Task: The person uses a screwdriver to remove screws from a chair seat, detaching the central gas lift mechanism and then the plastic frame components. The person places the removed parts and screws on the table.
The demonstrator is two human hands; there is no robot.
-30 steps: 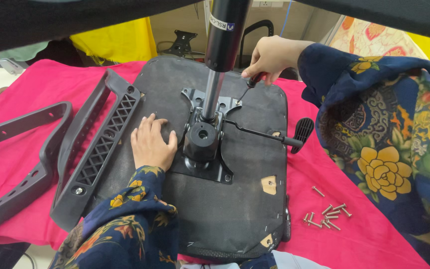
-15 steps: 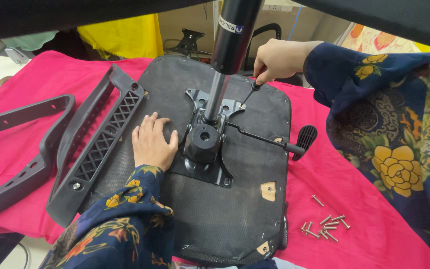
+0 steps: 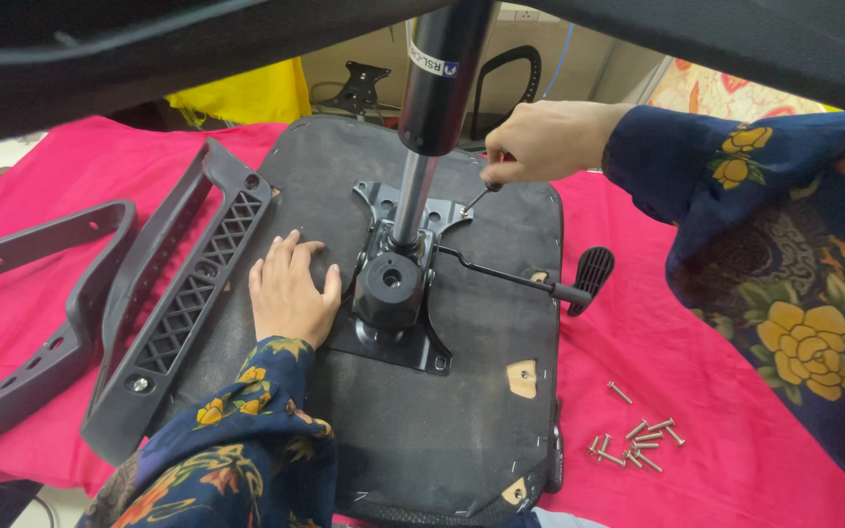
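An upturned black chair seat (image 3: 462, 411) lies on a pink cloth (image 3: 716, 460). Bolted to its middle is a black tilt mechanism (image 3: 391, 293), with a gas cylinder (image 3: 432, 88) rising toward the camera and a lever with a paddle end (image 3: 589, 274) pointing right. My left hand (image 3: 290, 288) rests flat on the seat just left of the mechanism, fingers spread. My right hand (image 3: 535, 142) grips a small screwdriver (image 3: 476, 198) whose tip meets the mechanism's far right corner.
A black armrest (image 3: 183, 303) is fixed along the seat's left edge. A second, loose armrest (image 3: 26, 313) lies further left on the cloth. Several silver screws (image 3: 638, 435) are scattered at the lower right. Yellow fabric (image 3: 246, 93) and chair parts sit beyond the table.
My right hand has turned over the screwdriver and dropped slightly. The view has shifted a little. My left hand stays in place.
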